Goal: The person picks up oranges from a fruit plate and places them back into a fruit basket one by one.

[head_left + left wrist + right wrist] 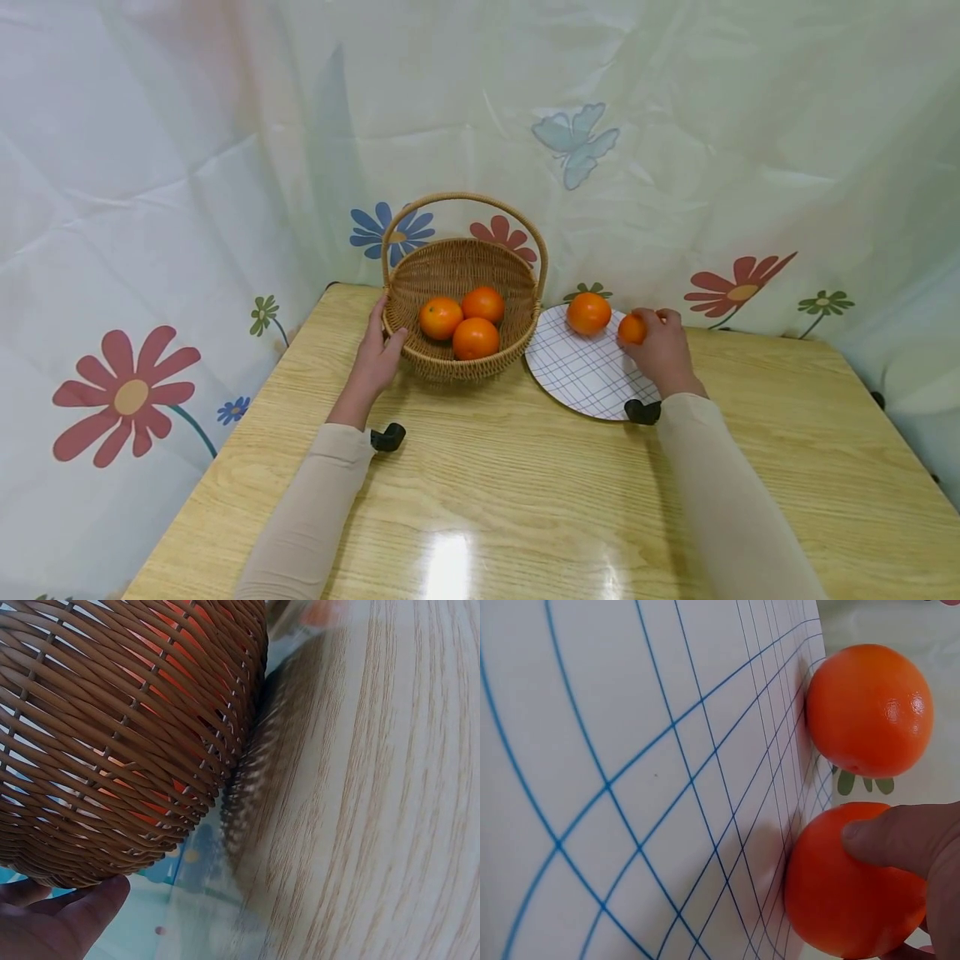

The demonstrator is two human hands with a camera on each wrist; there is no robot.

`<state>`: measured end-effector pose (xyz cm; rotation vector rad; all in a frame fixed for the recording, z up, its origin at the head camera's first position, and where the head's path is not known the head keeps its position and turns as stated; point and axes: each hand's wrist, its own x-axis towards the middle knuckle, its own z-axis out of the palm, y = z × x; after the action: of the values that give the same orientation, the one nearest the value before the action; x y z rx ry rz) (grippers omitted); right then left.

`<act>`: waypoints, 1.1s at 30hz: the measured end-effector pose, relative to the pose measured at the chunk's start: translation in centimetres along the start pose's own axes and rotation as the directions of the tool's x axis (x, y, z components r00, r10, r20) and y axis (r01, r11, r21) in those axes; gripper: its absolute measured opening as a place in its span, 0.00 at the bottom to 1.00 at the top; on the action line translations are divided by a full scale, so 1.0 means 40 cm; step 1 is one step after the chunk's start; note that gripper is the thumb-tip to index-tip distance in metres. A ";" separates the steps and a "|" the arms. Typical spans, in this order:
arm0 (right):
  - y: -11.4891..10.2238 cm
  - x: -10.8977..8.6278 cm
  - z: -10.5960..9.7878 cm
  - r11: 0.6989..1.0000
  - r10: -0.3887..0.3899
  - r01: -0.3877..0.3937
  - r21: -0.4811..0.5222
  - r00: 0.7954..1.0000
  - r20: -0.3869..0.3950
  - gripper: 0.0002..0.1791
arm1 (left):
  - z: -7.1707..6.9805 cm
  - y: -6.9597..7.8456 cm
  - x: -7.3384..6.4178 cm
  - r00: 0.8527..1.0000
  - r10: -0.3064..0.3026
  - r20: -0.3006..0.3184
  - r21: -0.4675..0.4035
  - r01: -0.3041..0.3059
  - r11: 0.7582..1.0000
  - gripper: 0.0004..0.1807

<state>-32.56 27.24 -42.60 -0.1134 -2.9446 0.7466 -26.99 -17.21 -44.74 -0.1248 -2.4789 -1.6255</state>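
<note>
A wicker basket (468,368) with a tall arched handle holds three oranges (476,338). My left hand (377,353) grips the basket's left side, its thumb near the front rim. The left wrist view shows that hand (60,922) against the woven wall (112,735). On a round white placemat (581,379) with blue lines, my right hand (663,352) holds an orange (632,329) near the right edge. In the right wrist view, the thumb presses on this orange (847,900). Another orange (588,313) rests on the placemat just to its left.
The basket and placemat stand side by side toward the back of a wooden table (487,467). Behind them hangs a pale curtain (675,167) printed with flowers and a butterfly. Black camera mounts (387,437) stick out by both wrists.
</note>
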 end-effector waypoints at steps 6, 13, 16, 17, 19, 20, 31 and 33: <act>0.001 -0.017 -0.004 1.000 -0.004 0.004 -0.004 1.000 0.000 0.34 | 0.003 0.005 -0.004 1.000 -0.004 0.004 0.000 0.004 1.000 0.36; -0.003 -0.035 -0.008 0.999 -0.034 0.034 -0.018 0.999 -0.016 0.34 | 0.005 0.012 -0.004 1.000 0.000 0.005 0.005 0.000 1.000 0.36; -0.008 -0.043 -0.012 0.999 -0.048 0.047 -0.015 0.999 -0.023 0.34 | 0.006 0.014 -0.006 1.000 -0.009 0.012 0.006 0.009 1.000 0.36; -0.011 -0.046 -0.013 0.999 -0.053 0.052 -0.011 0.998 -0.026 0.34 | 0.006 0.015 -0.006 1.000 -0.013 0.013 0.006 0.013 1.000 0.36; -0.018 -0.052 -0.015 0.998 -0.059 0.059 -0.005 0.998 -0.033 0.34 | 0.005 0.015 -0.007 1.000 -0.019 0.014 0.007 0.019 1.000 0.36; -0.022 -0.055 -0.017 0.998 -0.061 0.061 0.000 0.997 -0.037 0.33 | 0.005 0.016 -0.008 1.000 -0.021 0.014 0.006 0.021 1.000 0.36; -0.077 -0.094 -0.039 0.990 -0.131 0.135 0.044 0.988 -0.080 0.30 | 0.001 0.013 -0.008 1.000 -0.021 0.002 0.022 0.021 1.000 0.36; -0.085 -0.102 -0.043 0.988 -0.144 0.149 0.051 0.986 -0.080 0.31 | 0.000 0.014 -0.008 1.000 -0.018 0.000 0.022 0.018 1.000 0.36</act>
<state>-28.48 24.67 -39.80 0.0768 -2.8197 0.7853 -26.57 -16.97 -44.32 -0.0996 -2.5049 -1.6041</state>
